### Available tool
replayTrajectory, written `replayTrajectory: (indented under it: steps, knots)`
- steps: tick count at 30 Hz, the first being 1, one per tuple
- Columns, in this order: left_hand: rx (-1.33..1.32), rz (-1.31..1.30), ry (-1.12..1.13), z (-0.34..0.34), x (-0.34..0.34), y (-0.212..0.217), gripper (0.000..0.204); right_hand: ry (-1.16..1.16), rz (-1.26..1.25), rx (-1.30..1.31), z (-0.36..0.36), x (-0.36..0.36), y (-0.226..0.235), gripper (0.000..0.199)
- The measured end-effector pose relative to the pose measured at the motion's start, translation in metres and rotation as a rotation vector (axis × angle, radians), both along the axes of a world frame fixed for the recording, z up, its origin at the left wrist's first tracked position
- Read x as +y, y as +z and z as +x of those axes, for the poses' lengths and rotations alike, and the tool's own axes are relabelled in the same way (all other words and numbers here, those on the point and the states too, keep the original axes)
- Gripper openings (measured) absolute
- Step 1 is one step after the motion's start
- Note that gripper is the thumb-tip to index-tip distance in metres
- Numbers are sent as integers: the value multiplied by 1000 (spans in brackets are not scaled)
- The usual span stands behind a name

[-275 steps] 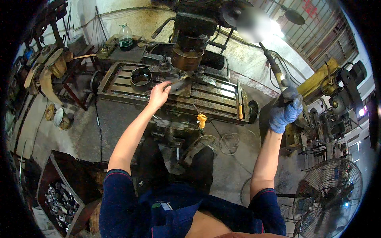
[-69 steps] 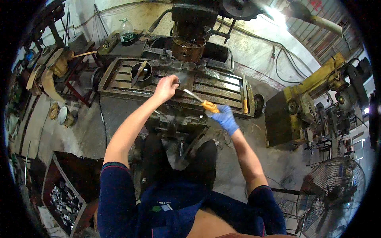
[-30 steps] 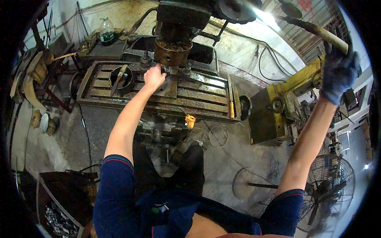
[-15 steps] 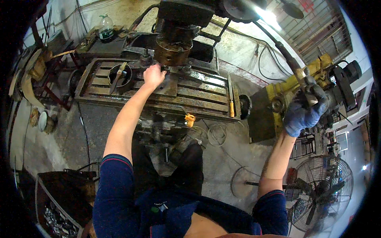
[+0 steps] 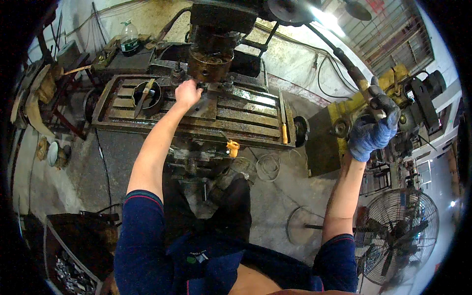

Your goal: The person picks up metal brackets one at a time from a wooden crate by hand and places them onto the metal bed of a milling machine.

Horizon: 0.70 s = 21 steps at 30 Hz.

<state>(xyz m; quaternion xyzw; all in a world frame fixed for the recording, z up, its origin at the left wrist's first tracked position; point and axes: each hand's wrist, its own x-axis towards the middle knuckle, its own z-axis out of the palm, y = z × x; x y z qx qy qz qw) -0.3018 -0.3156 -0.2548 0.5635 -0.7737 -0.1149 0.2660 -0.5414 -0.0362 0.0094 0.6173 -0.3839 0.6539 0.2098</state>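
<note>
My bare left hand [image 5: 188,93] is closed in a fist over the slotted machine table [image 5: 241,123], just below the rusty round spindle head [image 5: 210,66]. Whatever its fingers hold, if anything, is hidden by the hand. On the right, my right hand [image 5: 372,133], in a blue-grey work glove with dark fingers, is wrapped around the end of a long lever handle [image 5: 351,69] that slopes down from the machine's top. A round pot [image 5: 156,101] of dark liquid with a brush [image 5: 143,98] across it stands on the table, left of my left hand.
A file with an orange handle [image 5: 284,132] lies at the table's right end. An orange-yellow fitting [image 5: 232,147] sits at the table's front edge. A caged fan [image 5: 396,236] stands at the lower right, and a metal bin [image 5: 73,255] of scraps at the lower left.
The whole view has shifted slightly. My right hand is a little higher on the picture, still around the lever handle. My left hand stays closed in nearly the same spot by the spindle head.
</note>
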Motion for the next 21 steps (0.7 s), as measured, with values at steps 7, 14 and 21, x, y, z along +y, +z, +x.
replayTrajectory:
  steps: [7, 14, 21]
  knots:
    - [-4, 56, 4, 0, -7, -2, 32, 23, -65, -120, 8, -2, -25, 38]
    - [38, 5, 21, 1, 2, 1, 31, 10, 61, 31, -7, 2, -2, 39]
    - [41, -2, -13, 2, -2, -3, 28, 55, 2, -73, -8, 0, -17, 32]
